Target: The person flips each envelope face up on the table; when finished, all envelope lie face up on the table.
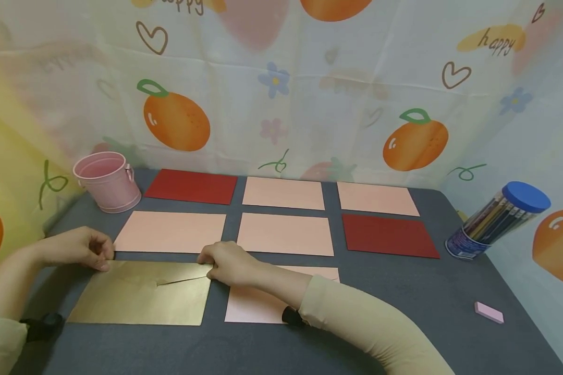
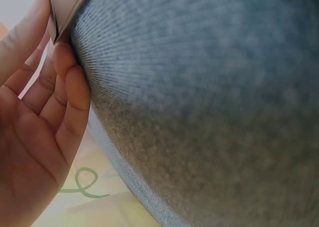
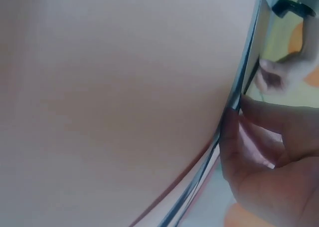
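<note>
A gold envelope (image 1: pixel 141 297) with a slanting line across its right part lies at the front left of the dark grey table. My left hand (image 1: pixel 82 247) pinches its upper left corner; in the left wrist view, thumb and fingers of that hand (image 2: pixel 40 112) meet at the pale corner (image 2: pixel 67 5). At the upper right corner, my right hand (image 1: pixel 230 263) pinches the edge between thumb and fingers, as the right wrist view also shows of the hand (image 3: pixel 269 162). A pink envelope (image 1: pixel 251 307) lies to the right, partly hidden under my right forearm.
Behind are rows of pink envelopes (image 1: pixel 171 232) and two red ones, one red envelope (image 1: pixel 192 186) back left, another red envelope (image 1: pixel 389 236) at right. A pink bucket (image 1: pixel 110 190) stands back left. A blue-lidded pencil tub (image 1: pixel 497 219) and a pink eraser (image 1: pixel 489 312) are at right.
</note>
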The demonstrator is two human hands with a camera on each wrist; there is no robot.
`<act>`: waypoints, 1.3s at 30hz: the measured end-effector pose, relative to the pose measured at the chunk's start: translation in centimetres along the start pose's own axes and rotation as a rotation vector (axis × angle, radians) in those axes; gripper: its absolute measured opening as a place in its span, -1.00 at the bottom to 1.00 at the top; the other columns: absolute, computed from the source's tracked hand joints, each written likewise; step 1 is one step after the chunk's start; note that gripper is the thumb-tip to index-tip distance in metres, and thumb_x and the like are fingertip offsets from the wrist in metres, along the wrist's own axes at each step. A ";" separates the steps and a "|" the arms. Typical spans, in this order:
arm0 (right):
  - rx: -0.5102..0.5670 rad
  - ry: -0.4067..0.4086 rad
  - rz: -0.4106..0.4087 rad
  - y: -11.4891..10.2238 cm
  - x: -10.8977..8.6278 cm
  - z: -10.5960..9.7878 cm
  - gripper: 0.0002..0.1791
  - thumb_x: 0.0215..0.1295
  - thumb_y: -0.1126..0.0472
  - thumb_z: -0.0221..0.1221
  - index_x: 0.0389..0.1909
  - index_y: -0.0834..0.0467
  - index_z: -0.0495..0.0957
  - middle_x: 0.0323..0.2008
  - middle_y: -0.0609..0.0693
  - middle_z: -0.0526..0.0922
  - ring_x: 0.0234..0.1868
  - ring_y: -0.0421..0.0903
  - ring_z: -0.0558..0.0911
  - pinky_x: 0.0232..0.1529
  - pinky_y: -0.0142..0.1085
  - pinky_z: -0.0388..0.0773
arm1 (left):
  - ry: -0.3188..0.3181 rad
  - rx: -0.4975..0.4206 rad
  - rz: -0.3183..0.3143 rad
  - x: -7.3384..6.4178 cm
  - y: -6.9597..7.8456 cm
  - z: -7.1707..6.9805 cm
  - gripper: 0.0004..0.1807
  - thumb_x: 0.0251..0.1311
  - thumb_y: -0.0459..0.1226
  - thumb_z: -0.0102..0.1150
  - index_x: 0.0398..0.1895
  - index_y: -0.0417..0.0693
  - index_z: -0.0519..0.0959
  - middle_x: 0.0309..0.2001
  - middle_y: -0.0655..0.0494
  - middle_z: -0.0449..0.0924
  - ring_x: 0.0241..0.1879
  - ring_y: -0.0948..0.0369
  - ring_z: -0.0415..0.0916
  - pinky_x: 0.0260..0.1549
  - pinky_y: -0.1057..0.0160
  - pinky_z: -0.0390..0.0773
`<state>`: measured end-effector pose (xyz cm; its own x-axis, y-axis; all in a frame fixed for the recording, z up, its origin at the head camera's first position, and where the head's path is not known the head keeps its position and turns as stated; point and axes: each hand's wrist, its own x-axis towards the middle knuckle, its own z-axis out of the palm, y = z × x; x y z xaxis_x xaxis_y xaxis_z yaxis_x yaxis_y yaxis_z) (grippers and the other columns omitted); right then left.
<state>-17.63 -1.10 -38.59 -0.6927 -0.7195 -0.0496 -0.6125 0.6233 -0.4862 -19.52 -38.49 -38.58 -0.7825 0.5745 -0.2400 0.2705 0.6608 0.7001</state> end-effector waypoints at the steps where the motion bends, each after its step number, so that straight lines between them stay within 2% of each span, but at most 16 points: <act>1: -0.006 0.000 -0.005 0.1 0.0 0.0 -0.65 0.20 0.32 0.31 0.03 0.10 0.64 -0.07 -0.09 0.75 -0.10 -0.29 0.60 -0.11 -0.57 0.47 | 0.015 0.022 -0.007 0.0 0.0 0.0 -0.89 0.11 -0.40 0.31 -0.45 -0.17 0.54 -0.56 0.44 0.39 -0.52 0.52 0.33 -0.60 0.38 0.29; 5: -0.018 -0.002 -0.019 0.4 0.0 -0.1 -0.67 0.18 0.34 0.32 -0.01 0.11 0.66 -0.11 -0.08 0.73 -0.07 -0.26 0.60 -0.10 -0.60 0.48 | 0.032 0.056 -0.014 0.1 0.1 0.1 -0.89 0.09 -0.39 0.32 -0.45 -0.15 0.55 -0.56 0.43 0.39 -0.52 0.52 0.31 -0.60 0.38 0.28; 11: -0.057 -0.008 -0.038 0.5 -0.1 -0.1 -0.70 0.20 0.33 0.30 -0.03 0.10 0.68 -0.13 -0.07 0.68 -0.10 -0.26 0.59 -0.13 -0.60 0.46 | 0.018 0.041 -0.027 0.2 0.5 0.0 -0.88 0.08 -0.39 0.32 -0.44 -0.19 0.53 -0.57 0.42 0.37 -0.53 0.51 0.30 -0.61 0.39 0.29; 17: -0.140 -0.013 -0.066 0.0 -0.4 -0.1 -0.70 0.29 0.37 0.18 0.01 0.11 0.66 -0.15 -0.05 0.64 -0.18 -0.28 0.52 -0.26 -0.59 0.41 | 0.021 0.047 -0.090 0.2 0.9 0.0 -0.82 0.06 -0.34 0.36 -0.41 -0.21 0.52 -0.59 0.38 0.34 -0.56 0.50 0.29 -0.61 0.40 0.31; 21: -0.156 -0.008 -0.072 -0.3 -0.5 -0.1 -0.70 0.32 0.37 0.13 0.01 0.10 0.66 -0.15 -0.06 0.64 -0.18 -0.28 0.51 -0.26 -0.58 0.41 | 0.000 0.038 -0.133 0.3 1.0 -0.1 -0.78 0.07 -0.31 0.37 -0.38 -0.24 0.51 -0.60 0.37 0.33 -0.57 0.49 0.29 -0.60 0.41 0.32; 27: -0.169 -0.008 -0.085 -0.3 -0.6 -0.1 -0.70 0.34 0.37 0.10 0.01 0.10 0.65 -0.15 -0.05 0.64 -0.21 -0.29 0.51 -0.28 -0.60 0.40 | -0.015 0.024 -0.130 0.4 0.9 -0.2 -0.77 0.08 -0.32 0.36 -0.38 -0.25 0.49 -0.60 0.39 0.35 -0.57 0.49 0.31 -0.60 0.41 0.35; 34: -0.078 -0.071 -0.077 0.2 -0.4 -0.9 -0.70 0.32 0.25 0.19 0.06 0.08 0.62 -0.17 -0.08 0.62 -0.21 -0.31 0.47 -0.23 -0.58 0.38 | 0.046 0.061 -0.114 0.0 0.8 -0.3 -0.85 0.16 -0.32 0.29 -0.33 -0.20 0.52 -0.57 0.38 0.42 -0.54 0.48 0.34 -0.56 0.39 0.40; 39: 0.001 -0.032 -0.078 0.8 0.3 -2.2 -0.70 0.32 0.22 0.22 0.06 0.10 0.61 -0.12 -0.05 0.71 -0.18 -0.30 0.64 -0.19 -0.59 0.46 | 0.114 0.066 -0.110 -0.2 1.1 -0.5 -0.87 0.22 -0.29 0.24 -0.24 -0.17 0.55 -0.51 0.35 0.51 -0.51 0.42 0.40 -0.52 0.38 0.42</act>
<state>-19.18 -0.20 -37.04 -0.6300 -0.7756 -0.0393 -0.6642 0.5644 -0.4902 -19.37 -38.14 -37.45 -0.8668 0.4413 -0.2323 0.2133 0.7491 0.6271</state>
